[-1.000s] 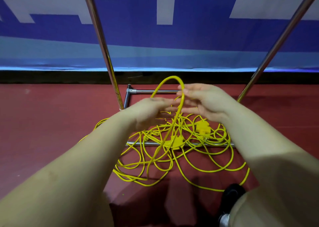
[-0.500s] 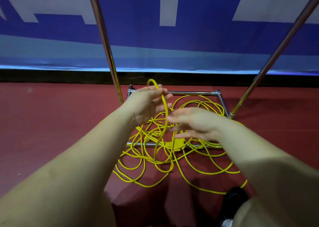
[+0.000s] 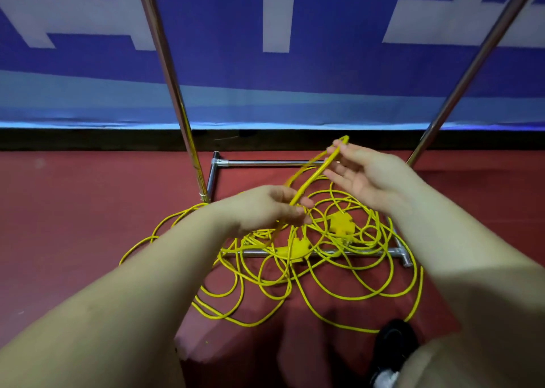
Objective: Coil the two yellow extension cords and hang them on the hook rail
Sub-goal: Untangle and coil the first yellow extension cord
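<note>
Two yellow extension cords (image 3: 321, 272) lie tangled in loose loops on the red floor, with yellow plug blocks (image 3: 342, 222) in the heap. My left hand (image 3: 265, 210) pinches a doubled strand (image 3: 309, 178) that rises from the pile. The strand runs up and to the right, and its bend hooks over the top finger of my right hand (image 3: 365, 175). That hand's fingers are spread and mostly straight. The hook rail itself is out of view above.
The rack's chrome base frame (image 3: 265, 162) lies under the cords, and two slanted chrome uprights (image 3: 168, 72) rise from it. A blue and white banner (image 3: 324, 33) covers the wall behind. A black shoe (image 3: 395, 340) stands at the lower right.
My left hand dropped lower with the strand in its fingers. My right hand rose up and to the right, stretching the loop out between the two hands.
</note>
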A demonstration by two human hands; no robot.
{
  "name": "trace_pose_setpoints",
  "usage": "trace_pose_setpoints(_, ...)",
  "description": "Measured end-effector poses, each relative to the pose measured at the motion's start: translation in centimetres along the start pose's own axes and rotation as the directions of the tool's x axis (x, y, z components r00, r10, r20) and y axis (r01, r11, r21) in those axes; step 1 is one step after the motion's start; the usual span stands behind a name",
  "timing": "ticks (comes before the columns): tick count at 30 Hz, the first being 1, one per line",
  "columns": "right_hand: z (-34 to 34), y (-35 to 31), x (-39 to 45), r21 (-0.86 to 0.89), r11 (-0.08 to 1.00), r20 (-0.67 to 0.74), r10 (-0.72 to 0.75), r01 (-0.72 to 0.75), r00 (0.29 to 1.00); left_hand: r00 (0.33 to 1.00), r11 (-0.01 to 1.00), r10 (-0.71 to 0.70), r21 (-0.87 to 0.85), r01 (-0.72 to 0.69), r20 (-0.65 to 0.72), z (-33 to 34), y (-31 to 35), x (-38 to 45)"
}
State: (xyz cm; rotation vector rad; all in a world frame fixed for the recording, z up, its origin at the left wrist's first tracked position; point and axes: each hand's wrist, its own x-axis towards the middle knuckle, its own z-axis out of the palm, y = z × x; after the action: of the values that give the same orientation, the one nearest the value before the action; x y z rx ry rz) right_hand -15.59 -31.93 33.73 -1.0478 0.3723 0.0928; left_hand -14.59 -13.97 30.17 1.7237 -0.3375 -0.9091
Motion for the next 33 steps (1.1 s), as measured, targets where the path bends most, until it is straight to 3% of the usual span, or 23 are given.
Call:
trace_pose_setpoints(2, -0.4, -0.2, -0.3, 0.019, 1.000, 0.021, 0.016, -0.016, 1.000, 0.999, 0.996, -0.011, 0.086, 0.015, -0.039, 0.0, 0.3, -0.2)
trace_pose_setpoints(4, -0.6, 0.1, -0.6, -0.098, 0.994, 0.042, 0.045, -0.040, 0.998, 0.996, 0.998, -0.025, 0.061, 0.030, -0.092, -0.3, 0.7, -0.6)
trace_pose_setpoints(8, -0.8, 1.8, -1.1, -0.461, 0.881, 0.148, 0.193, -0.105, 0.970, 0.974, 0.976, 0.018, -0.206, -0.066, -0.225, -1.2, 1.4, -1.5)
trace_pose_setpoints(12, 0.4, 4.3, -1.8, -0.749, 0.661, 0.287, 0.384, -0.045, 0.878, 0.940, 0.766, 0.039, -0.594, -0.246, -0.339, -1.6, 1.7, -1.5)
trace_pose_setpoints(16, 1.8, 4.7, -1.5, -0.731, 0.675, 0.374, 0.276, 0.099, 0.886, 0.914, 0.640, 0.054, -0.688, -0.340, -0.402, -2.2, 2.0, -0.8)
trace_pose_setpoints(18, 2.5, 3.9, -1.2, -0.675, 0.728, 0.364, 0.188, 0.119, 0.912, 0.932, 0.694, 0.056, -0.657, -0.293, -0.357, -2.4, 1.8, -0.3)
trace_pose_setpoints(20, 3.2, 2.7, -0.8, -0.544, 0.831, 0.307, 0.071, 0.114, 0.949, 0.957, 0.857, 0.052, -0.479, -0.189, -0.285, -2.3, 1.2, -0.1)
trace_pose_setpoints(22, 3.3, 1.5, -0.1, -0.335, 0.937, 0.184, -0.041, 0.102, 0.982, 0.976, 0.957, 0.051, -0.269, -0.109, -0.212, -1.9, 0.6, 0.0)
trace_pose_setpoints(25, 2.1, 0.3, 0.9, -0.189, 0.975, -0.034, -0.128, 0.120, 0.991, 0.985, 0.992, 0.051, -0.104, -0.068, -0.164, -1.4, 0.1, -0.3)
trace_pose_setpoints(26, 1.6, 0.0, 1.2, -0.139, 0.983, -0.080, -0.128, 0.116, 0.989, 0.983, 0.998, 0.065, 0.021, -0.062, -0.170, -1.4, -0.1, -0.3)
trace_pose_setpoints(28, 0.8, -0.4, 1.5, -0.041, 0.995, -0.111, -0.100, 0.096, 0.989, 0.977, 0.958, 0.098, 0.283, -0.042, -0.188, -1.4, -0.6, -0.2)
trace_pose_setpoints(29, 0.6, -0.4, 1.6, -0.030, 0.996, -0.097, -0.086, 0.083, 0.992, 0.976, 0.944, 0.106, 0.327, -0.039, -0.191, -1.4, -0.8, -0.1)
trace_pose_setpoints(31, 0.8, 0.0, 1.5, -0.109, 0.994, -0.023, -0.035, 0.033, 0.999, 0.972, 0.978, 0.114, 0.197, -0.074, -0.204, -1.3, -0.6, -0.2)
trace_pose_setpoints(33, 1.0, 0.8, 1.1, -0.275, 0.960, 0.072, 0.077, -0.054, 0.994, 0.963, 0.988, 0.111, -0.077, -0.134, -0.247, -1.2, 0.2, -0.2)
